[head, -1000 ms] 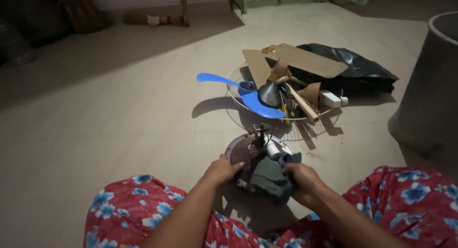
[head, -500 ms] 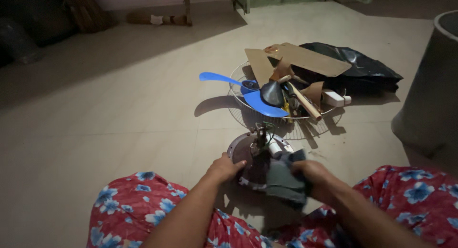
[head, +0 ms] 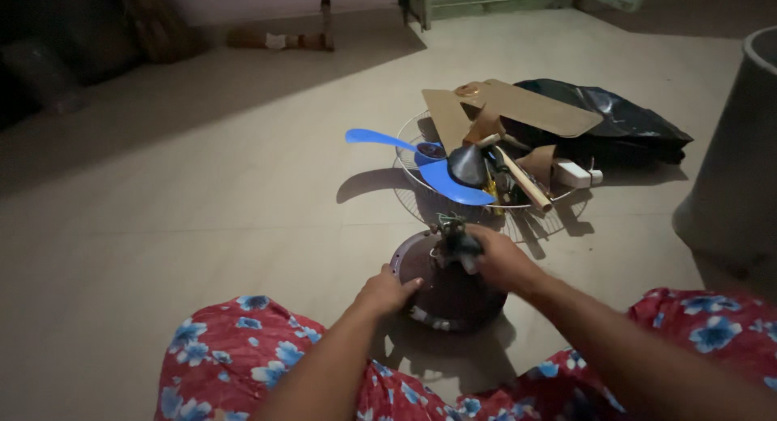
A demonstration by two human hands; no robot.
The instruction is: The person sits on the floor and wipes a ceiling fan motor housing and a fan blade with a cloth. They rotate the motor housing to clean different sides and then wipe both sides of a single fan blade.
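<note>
A round purple fan motor housing (head: 441, 285) sits on the floor between my knees, with a small wired part sticking up at its far rim. My left hand (head: 386, 291) grips the housing's near left edge. My right hand (head: 500, 260) reaches over the top and is closed on a dark grey cloth (head: 458, 244), pressed against the wired part. Most of the cloth is hidden under my fingers.
Beyond the housing lies a wire fan guard (head: 421, 190) holding a blue fan blade (head: 429, 166), a dark cone, a wooden-handled tool (head: 524, 180) and cardboard pieces (head: 518, 105). A black plastic bag (head: 623, 121) lies behind. A grey drum (head: 740, 170) stands at right.
My right hand has moved forward from the near right side of the housing to its far top, carrying the cloth along. My left hand stays on the left edge.
</note>
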